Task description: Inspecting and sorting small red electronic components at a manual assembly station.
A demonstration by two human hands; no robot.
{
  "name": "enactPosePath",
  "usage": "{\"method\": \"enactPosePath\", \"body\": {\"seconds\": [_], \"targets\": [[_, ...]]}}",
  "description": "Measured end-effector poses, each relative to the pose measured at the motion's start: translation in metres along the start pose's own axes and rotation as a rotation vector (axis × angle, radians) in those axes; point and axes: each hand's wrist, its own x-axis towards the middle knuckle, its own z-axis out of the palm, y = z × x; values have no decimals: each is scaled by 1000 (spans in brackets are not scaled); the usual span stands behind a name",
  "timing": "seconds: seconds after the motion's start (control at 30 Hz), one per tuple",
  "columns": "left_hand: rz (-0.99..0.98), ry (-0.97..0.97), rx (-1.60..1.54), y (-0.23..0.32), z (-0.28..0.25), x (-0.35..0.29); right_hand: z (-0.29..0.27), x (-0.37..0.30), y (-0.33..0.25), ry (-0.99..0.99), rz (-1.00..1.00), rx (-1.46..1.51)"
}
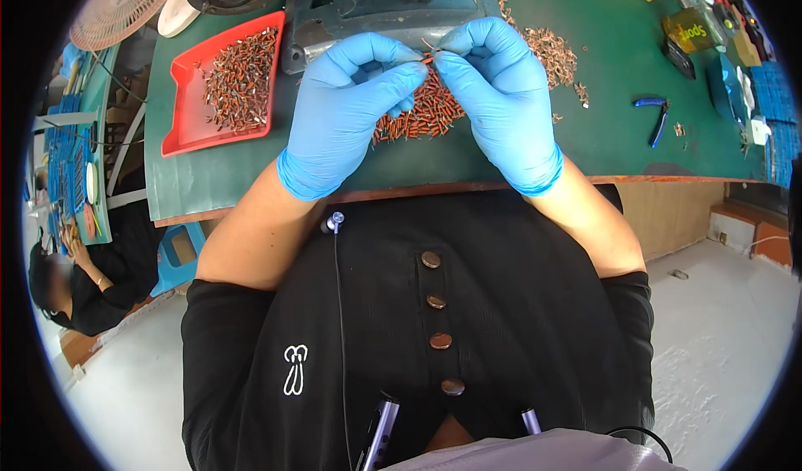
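My left hand (338, 107) and my right hand (505, 95), both in blue gloves, meet fingertip to fingertip over the green table. Between the left thumb and forefinger is the end of a small orange part (428, 58). The right fingers pinch a thin copper-coloured piece (428, 45) right beside it; the fingertips partly cover both, so I cannot tell if they are joined. Below the hands lies a heap of small orange parts with metal ends (426, 112). A pile of loose copper-coloured pieces (551, 57) spreads beyond my right hand.
A red tray (182, 95) of similar orange parts stands at left. Behind my hands is a grey metal machine base (393, 24). Blue-handled pliers (660, 120) lie at right on the green table (610, 149). A fan (125, 3) and another person (109, 270) are at far left.
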Motion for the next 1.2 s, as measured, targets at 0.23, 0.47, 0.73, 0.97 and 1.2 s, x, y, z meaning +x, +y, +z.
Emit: {"method": "enactPosePath", "body": {"seconds": [0.23, 0.47, 0.73, 0.97, 1.2], "targets": [[206, 104, 199, 16, -8, 34, 1, 44, 3, 40, -26, 5], [915, 505, 771, 19, 3, 101, 10, 111, 15, 240, -146, -152], [1012, 603, 874, 10, -6, 129, 11, 133, 19, 327, -221, -321], [1048, 634, 990, 6, -8, 135, 11, 134, 17, 326, -197, -347], [1094, 630, 1065, 7, -7, 139, 14, 135, 18, 340, -199, -312]]}}
